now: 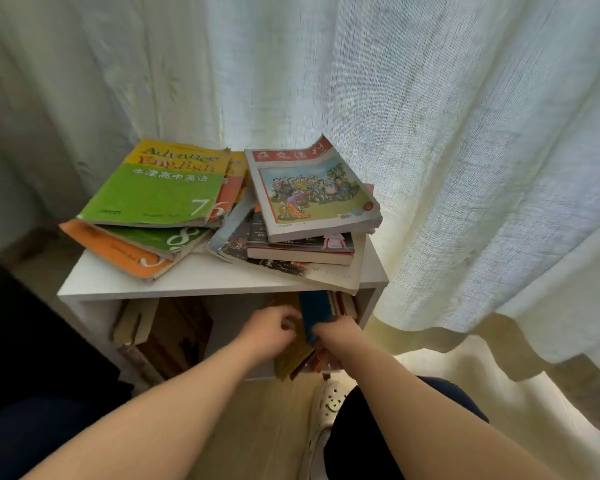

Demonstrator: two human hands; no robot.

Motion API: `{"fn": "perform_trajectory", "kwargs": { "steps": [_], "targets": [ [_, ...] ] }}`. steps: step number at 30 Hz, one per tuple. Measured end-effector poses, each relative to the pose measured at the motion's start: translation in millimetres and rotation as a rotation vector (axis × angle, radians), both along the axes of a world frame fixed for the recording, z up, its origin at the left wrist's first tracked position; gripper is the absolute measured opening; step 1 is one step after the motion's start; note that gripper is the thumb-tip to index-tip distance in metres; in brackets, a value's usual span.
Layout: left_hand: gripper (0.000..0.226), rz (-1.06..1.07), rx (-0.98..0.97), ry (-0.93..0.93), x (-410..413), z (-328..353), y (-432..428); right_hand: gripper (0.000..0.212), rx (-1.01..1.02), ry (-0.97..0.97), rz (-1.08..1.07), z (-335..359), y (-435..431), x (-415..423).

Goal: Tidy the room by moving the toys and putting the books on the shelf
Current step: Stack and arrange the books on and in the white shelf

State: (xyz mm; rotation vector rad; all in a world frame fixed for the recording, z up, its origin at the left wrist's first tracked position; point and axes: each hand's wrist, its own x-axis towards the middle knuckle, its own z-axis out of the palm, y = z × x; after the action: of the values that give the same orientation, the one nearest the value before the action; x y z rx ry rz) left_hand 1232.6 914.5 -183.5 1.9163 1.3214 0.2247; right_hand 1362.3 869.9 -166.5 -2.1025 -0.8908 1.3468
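Our right hand (pixel 338 332) gripped the blue book (pixel 314 308), upright inside the white shelf (pixel 201 284) at its right end. Our left hand (pixel 269 332) curled just beside it; we could not tell whether it held anything.

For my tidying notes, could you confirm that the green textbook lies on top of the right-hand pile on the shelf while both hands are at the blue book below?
Not quite: the head view shows the green textbook on top of the left-hand pile on the shelf. The left hand and right hand are at the blue book below.
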Motion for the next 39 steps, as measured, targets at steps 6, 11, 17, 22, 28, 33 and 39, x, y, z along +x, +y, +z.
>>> {"fn": "perform_trajectory", "kwargs": {
  "steps": [6,11,17,22,28,33,39],
  "targets": [
    [0.025,-0.018,0.213,-0.010,-34.5,79.3,-13.1,0.013,0.236,-0.033,0.122,59.4,-5.9,-23.9],
    [0.019,0.109,0.332,-0.046,-53.3,137.8,6.3,0.015,0.514,-0.221,0.136,116.6,7.5,-31.8],
    [0.032,0.214,0.393,0.162,-56.5,148.1,55.0,0.036,0.544,-0.662,0.304,125.0,50.3,-40.2],
    [0.061,0.199,0.326,0.474,-69.1,126.3,88.2,0.069,0.307,-0.802,0.422,109.5,87.9,-43.2],
    [0.063,0.165,0.319,0.570,-85.7,104.4,104.2,0.076,0.172,-0.944,0.462,105.1,111.8,-47.5],
    [0.046,0.162,0.392,0.498,-106.8,116.4,123.0,0.063,0.122,-1.009,0.515,111.8,116.3,-47.7],
    [0.060,0.480,0.263,0.486,-132.7,117.7,143.9,0.057,0.092,-1.024,0.525,110.8,119.8,-50.3]
  ]
}}
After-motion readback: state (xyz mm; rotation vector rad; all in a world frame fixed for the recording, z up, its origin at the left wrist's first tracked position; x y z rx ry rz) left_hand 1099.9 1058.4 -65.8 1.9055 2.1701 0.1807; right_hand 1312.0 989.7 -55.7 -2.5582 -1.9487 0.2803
